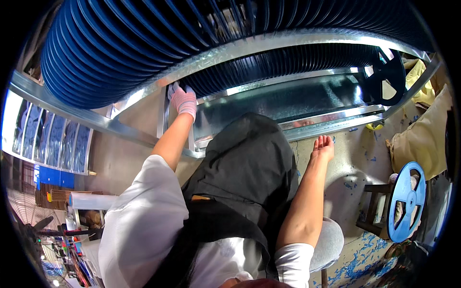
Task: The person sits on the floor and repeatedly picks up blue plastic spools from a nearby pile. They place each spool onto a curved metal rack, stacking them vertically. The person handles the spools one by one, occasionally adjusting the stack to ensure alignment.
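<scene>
Nearest, a black apron (245, 163) covers the lap on a grey stool (330, 242), and off to the right a blue reel (406, 201) leans on a small wooden stool (372, 211) standing on the paint-flecked floor (350, 173). The right hand (322, 146) is bare, fingers released and spread, hanging free over the floor just short of the metal frame (312, 120), while the gloved left hand (184, 100) reaches up, fingers clenched on the frame's upper rail. Beyond it a long row of dark blue reels (125, 43) fills the rack, edges packed close, with a single reel (386, 77) at the far right end and little room between rails.
</scene>
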The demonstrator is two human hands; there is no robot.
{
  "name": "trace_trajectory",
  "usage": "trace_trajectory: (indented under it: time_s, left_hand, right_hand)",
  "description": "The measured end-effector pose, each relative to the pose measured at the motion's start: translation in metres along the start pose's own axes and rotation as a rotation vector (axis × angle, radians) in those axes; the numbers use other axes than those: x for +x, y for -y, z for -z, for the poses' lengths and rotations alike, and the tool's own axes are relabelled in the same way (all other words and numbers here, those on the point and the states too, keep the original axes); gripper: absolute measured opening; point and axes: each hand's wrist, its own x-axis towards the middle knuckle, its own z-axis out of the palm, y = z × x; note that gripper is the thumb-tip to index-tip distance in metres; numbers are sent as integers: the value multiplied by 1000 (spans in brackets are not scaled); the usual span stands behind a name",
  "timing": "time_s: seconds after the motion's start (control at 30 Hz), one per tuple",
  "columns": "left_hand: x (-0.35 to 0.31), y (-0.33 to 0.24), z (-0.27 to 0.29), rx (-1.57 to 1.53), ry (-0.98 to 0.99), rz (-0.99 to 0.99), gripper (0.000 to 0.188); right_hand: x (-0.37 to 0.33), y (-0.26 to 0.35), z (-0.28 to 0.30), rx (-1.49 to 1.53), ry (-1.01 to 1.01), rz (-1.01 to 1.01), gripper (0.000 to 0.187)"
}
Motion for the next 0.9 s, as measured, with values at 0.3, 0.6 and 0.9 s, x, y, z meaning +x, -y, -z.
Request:
trace_trajectory:
  time_s: [0.3,0.6,0.9]
  left_hand:
    - [-55,-143,-12,-285,131,-947,58]
    - [-151,-177,-30,-398,609,-1206,65]
    - [-246,-122,33,-494,940,-1205,69]
  right_hand:
    - [-12,66,4,360,43,43,33]
    - [-97,124,38,427,-2,310,31]
    - [-112,65,49,-919,168,584,28]
